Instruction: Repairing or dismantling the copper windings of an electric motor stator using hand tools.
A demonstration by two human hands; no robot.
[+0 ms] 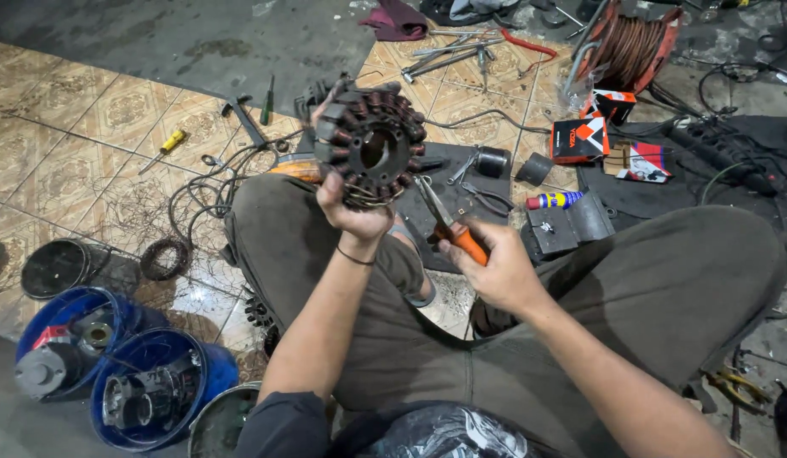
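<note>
My left hand [349,212] holds up a round dark stator [372,146] with copper-wound poles all around its rim; loose wire ends hang at its lower edge. My right hand [491,267] grips orange-handled pliers [444,222], whose jaws point up toward the stator's lower right edge. I sit on the floor with my knees spread, both hands above my lap.
A spool of copper wire [629,47] stands at the top right, with wrenches [449,51], small boxes [578,137] and a spray can [553,200] nearby. Blue buckets [156,390] holding engine parts stand at lower left. Screwdrivers [166,146] and loose cables lie on the tiled floor.
</note>
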